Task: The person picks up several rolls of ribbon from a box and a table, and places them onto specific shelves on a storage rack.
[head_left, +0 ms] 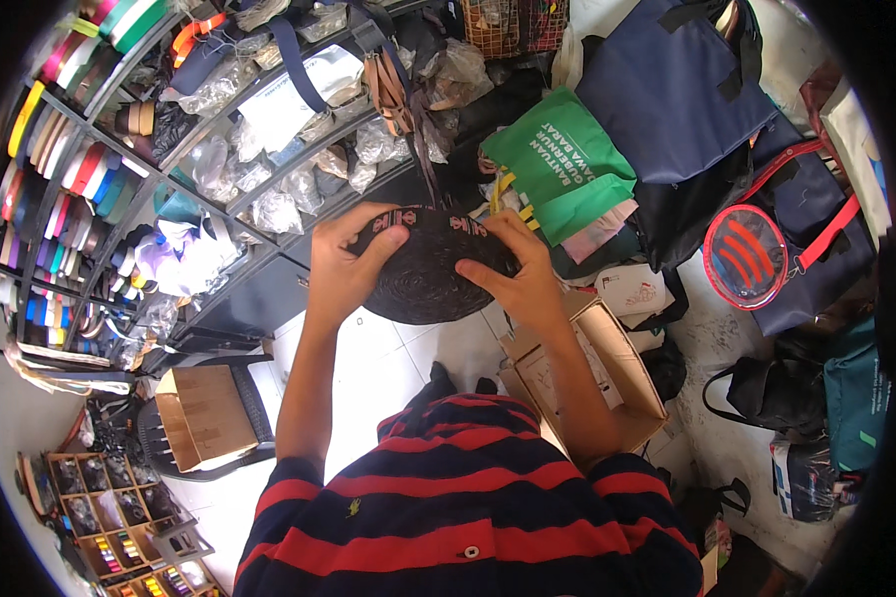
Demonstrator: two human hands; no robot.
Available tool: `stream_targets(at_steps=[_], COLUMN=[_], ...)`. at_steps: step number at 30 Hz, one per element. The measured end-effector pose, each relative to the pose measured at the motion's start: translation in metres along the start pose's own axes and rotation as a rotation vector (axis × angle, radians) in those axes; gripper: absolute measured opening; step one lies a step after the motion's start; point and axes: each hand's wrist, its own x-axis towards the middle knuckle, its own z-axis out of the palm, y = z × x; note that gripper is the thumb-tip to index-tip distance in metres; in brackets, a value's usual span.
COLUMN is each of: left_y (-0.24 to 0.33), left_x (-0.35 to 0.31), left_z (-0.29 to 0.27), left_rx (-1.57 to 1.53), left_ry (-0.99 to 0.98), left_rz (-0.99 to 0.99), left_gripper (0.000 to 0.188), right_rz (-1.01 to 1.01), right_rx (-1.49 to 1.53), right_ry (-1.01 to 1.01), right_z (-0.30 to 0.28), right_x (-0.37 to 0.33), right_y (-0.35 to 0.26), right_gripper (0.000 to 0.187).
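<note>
A large coiled roll of black woven strap (430, 271) is held up in front of me, its flat spiral side facing me. Red and white patterning shows along the far edge of the roll. My left hand (343, 261) grips the left side, thumb lying on the flat side and fingers curled around the far edge. On the right, my right hand (530, 274) holds the roll the same way, its thumb pressed on the coil. Both hands are closed on it, and parts of the fingers are hidden behind the roll.
Shelves with ribbon and strap rolls (85, 169) and plastic-bagged parts (279, 204) stand at the left. An open cardboard box (632, 383) sits beside my right forearm. Another box (204, 413) rests on a black chair (254, 398). A green bag (562, 164) and dark blue bags (667, 99) lie at the right.
</note>
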Motion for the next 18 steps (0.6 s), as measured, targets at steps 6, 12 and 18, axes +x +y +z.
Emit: stream_targets(at_steps=[6, 12, 18], left_y=[0.002, 0.005, 0.011], left_x=[-0.009, -0.014, -0.021], left_z=[0.007, -0.004, -0.012], left_rx=[0.0, 0.105, 0.219], left_ry=[0.077, 0.1, 0.054], left_rz=[-0.05, -0.033, -0.045], left_gripper=[0.019, 0.019, 0.018], right_rz=[-0.068, 0.201, 0.165], right_rx=[-0.192, 0.515, 0.495], right_ry=[0.084, -0.039, -0.065], right_z=[0.005, -0.005, -0.004], right_x=[-0.004, -0.002, -0.005], right_y=[0.003, 0.006, 0.028], right_gripper=[0.035, 0.027, 0.027])
